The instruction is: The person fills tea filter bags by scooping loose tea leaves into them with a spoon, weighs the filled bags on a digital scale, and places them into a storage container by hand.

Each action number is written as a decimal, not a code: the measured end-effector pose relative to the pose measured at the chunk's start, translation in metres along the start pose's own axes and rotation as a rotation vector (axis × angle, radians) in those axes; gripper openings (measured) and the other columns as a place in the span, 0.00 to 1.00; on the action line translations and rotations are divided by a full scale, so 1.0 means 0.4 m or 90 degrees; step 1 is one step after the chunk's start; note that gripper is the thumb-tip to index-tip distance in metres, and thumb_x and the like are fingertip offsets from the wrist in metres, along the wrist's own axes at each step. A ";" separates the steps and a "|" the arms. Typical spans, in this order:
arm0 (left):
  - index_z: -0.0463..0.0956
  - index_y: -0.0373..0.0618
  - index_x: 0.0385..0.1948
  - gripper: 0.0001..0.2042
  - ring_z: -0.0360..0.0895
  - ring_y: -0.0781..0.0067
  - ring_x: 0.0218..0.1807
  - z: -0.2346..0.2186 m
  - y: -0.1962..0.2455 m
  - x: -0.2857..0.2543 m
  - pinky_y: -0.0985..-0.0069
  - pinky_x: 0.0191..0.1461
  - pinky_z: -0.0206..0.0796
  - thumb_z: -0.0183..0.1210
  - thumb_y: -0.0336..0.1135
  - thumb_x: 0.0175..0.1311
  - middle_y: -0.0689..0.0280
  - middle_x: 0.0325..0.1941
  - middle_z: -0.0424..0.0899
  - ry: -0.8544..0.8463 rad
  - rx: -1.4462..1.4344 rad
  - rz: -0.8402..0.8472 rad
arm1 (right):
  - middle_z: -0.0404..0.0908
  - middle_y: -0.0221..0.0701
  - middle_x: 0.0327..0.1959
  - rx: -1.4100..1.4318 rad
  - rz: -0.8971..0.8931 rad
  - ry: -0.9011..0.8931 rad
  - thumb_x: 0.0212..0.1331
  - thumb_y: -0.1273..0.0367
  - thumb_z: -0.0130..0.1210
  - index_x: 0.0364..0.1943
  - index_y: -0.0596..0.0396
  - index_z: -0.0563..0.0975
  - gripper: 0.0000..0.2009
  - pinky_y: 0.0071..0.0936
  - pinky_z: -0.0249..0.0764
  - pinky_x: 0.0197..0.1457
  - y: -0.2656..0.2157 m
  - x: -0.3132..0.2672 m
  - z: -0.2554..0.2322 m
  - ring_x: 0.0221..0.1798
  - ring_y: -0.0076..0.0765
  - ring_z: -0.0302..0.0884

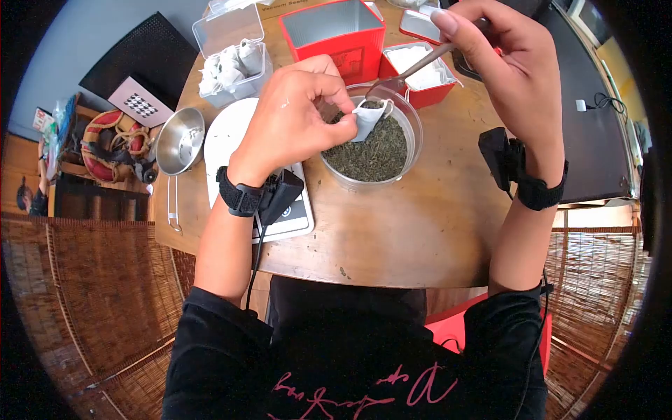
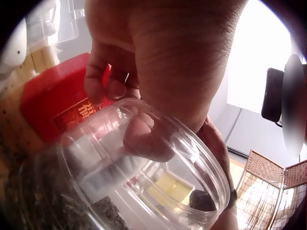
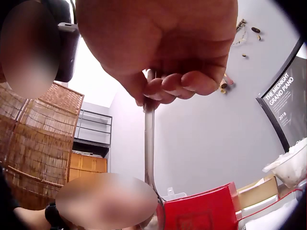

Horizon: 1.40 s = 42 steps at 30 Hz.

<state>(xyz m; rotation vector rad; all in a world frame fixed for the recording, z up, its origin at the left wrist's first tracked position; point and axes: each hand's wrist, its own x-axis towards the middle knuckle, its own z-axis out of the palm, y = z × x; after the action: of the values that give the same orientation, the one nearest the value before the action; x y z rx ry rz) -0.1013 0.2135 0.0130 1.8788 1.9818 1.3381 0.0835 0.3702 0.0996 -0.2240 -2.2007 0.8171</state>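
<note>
My left hand (image 1: 294, 115) pinches a small white drawstring tea bag (image 1: 365, 122) between thumb and fingers, over a clear plastic tub (image 1: 418, 140). Dried green-brown tea leaves (image 1: 371, 157) fill the lower part of the tub. My right hand (image 1: 514, 66) grips the handle of a metal spoon (image 1: 427, 59) slanting down to the left. The spoon's bowl overlaps the mouth of the bag in the head view. Through the tub's clear wall the bag (image 2: 112, 177) shows in the left wrist view, while the spoon handle (image 3: 149, 139) hangs from curled fingers in the right wrist view.
Behind the tub stand a tall red box (image 1: 350, 66) and a low red box (image 1: 432, 96) with white bags. Filled bags (image 1: 227, 66) lie in a clear lidded container (image 1: 245, 82). A steel pan (image 1: 168, 150) and a white scale (image 1: 304, 222) are at left.
</note>
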 end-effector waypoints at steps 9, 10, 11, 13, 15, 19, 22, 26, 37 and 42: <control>0.82 0.38 0.21 0.05 0.74 0.70 0.24 0.001 -0.004 0.000 0.73 0.28 0.63 0.68 0.27 0.44 0.65 0.25 0.77 -0.009 -0.011 -0.011 | 0.79 0.24 0.20 -0.013 0.004 -0.010 0.68 0.71 0.63 0.30 0.63 0.82 0.09 0.18 0.62 0.25 -0.014 0.006 -0.005 0.22 0.14 0.68; 0.82 0.38 0.21 0.05 0.74 0.70 0.24 0.001 -0.004 0.002 0.73 0.28 0.63 0.68 0.27 0.44 0.65 0.25 0.77 -0.007 -0.011 -0.010 | 0.79 0.25 0.20 -0.026 0.031 -0.065 0.68 0.72 0.63 0.30 0.63 0.83 0.09 0.18 0.62 0.25 -0.017 0.002 -0.013 0.22 0.15 0.68; 0.82 0.38 0.21 0.04 0.74 0.70 0.23 0.001 -0.006 0.001 0.73 0.28 0.64 0.68 0.27 0.44 0.65 0.25 0.77 -0.003 -0.005 0.002 | 0.79 0.25 0.20 -0.038 0.059 -0.119 0.68 0.72 0.63 0.30 0.63 0.83 0.09 0.18 0.62 0.25 -0.028 0.001 -0.008 0.22 0.15 0.67; 0.82 0.38 0.21 0.04 0.74 0.70 0.23 0.004 -0.004 -0.002 0.72 0.28 0.64 0.68 0.27 0.44 0.65 0.25 0.78 -0.003 0.000 0.011 | 0.79 0.25 0.20 -0.049 -0.018 -0.041 0.67 0.72 0.63 0.31 0.64 0.83 0.08 0.18 0.62 0.24 0.008 -0.021 0.035 0.21 0.14 0.68; 0.82 0.38 0.21 0.04 0.75 0.69 0.24 -0.004 0.004 0.000 0.72 0.29 0.65 0.68 0.27 0.44 0.65 0.25 0.78 -0.012 0.019 -0.006 | 0.80 0.26 0.20 -0.059 0.008 -0.101 0.67 0.73 0.63 0.31 0.64 0.83 0.08 0.17 0.63 0.25 -0.011 0.003 0.001 0.22 0.14 0.71; 0.82 0.38 0.21 0.04 0.75 0.68 0.25 -0.002 0.003 0.000 0.72 0.30 0.65 0.68 0.27 0.44 0.64 0.26 0.78 -0.020 -0.006 -0.015 | 0.80 0.26 0.20 -0.085 -0.014 0.045 0.67 0.73 0.63 0.32 0.64 0.83 0.07 0.18 0.62 0.24 -0.013 -0.022 0.019 0.22 0.14 0.69; 0.82 0.38 0.21 0.05 0.76 0.67 0.26 -0.003 0.006 0.000 0.71 0.30 0.65 0.68 0.27 0.44 0.63 0.25 0.78 -0.025 0.013 -0.016 | 0.79 0.26 0.20 -0.102 -0.029 -0.074 0.67 0.73 0.63 0.31 0.63 0.82 0.07 0.18 0.62 0.24 -0.024 -0.015 0.017 0.22 0.15 0.68; 0.82 0.37 0.21 0.05 0.76 0.67 0.26 -0.006 0.002 0.001 0.71 0.31 0.65 0.68 0.27 0.44 0.63 0.25 0.78 -0.015 0.006 -0.010 | 0.80 0.27 0.21 -0.022 -0.019 -0.034 0.67 0.73 0.63 0.32 0.64 0.82 0.07 0.18 0.63 0.25 -0.032 -0.007 0.006 0.23 0.15 0.68; 0.81 0.37 0.20 0.05 0.76 0.67 0.24 -0.002 0.006 0.001 0.71 0.30 0.66 0.68 0.26 0.43 0.63 0.25 0.77 -0.015 0.011 -0.004 | 0.83 0.28 0.23 -0.052 0.003 -0.071 0.69 0.72 0.61 0.33 0.64 0.82 0.08 0.16 0.71 0.28 -0.017 -0.014 0.010 0.25 0.16 0.78; 0.81 0.37 0.21 0.05 0.77 0.67 0.25 -0.004 0.003 0.000 0.71 0.30 0.66 0.68 0.26 0.44 0.63 0.25 0.78 -0.015 0.025 0.001 | 0.81 0.27 0.21 -0.047 0.020 -0.054 0.69 0.72 0.62 0.33 0.63 0.82 0.08 0.17 0.67 0.27 -0.054 -0.010 0.003 0.24 0.14 0.74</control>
<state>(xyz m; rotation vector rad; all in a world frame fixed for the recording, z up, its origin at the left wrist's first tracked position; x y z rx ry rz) -0.1012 0.2125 0.0148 1.9037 2.0098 1.2815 0.0875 0.3511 0.1099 -0.2642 -2.3151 0.7758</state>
